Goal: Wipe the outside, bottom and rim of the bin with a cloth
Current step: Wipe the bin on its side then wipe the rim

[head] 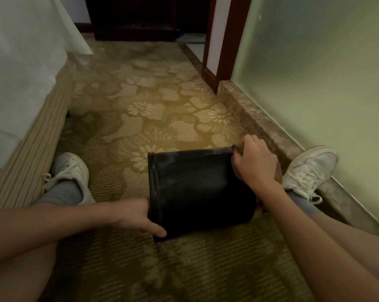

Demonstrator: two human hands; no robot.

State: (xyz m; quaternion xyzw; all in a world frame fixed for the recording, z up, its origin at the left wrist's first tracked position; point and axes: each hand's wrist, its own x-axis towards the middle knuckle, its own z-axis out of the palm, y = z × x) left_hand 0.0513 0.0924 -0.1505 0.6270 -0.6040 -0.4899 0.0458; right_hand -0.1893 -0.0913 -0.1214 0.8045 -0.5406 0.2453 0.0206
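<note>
A black bin (197,188) lies on its side on the patterned carpet between my legs, its rim to the left and its bottom to the right. My left hand (140,214) grips the rim at the near left, thumb on the outside wall. My right hand (255,164) is closed over the bin's bottom end at the far right, pressing a brownish cloth (279,174) against it. Only small edges of the cloth show past the hand. The bin's wall looks dusty and streaked.
My two feet in white sneakers (73,171) (310,168) lie on either side of the bin. A bed with a white sheet (20,83) runs along the left. A stone sill (260,118) and frosted glass wall (325,83) run along the right. A dark wooden door frame (212,68) stands ahead.
</note>
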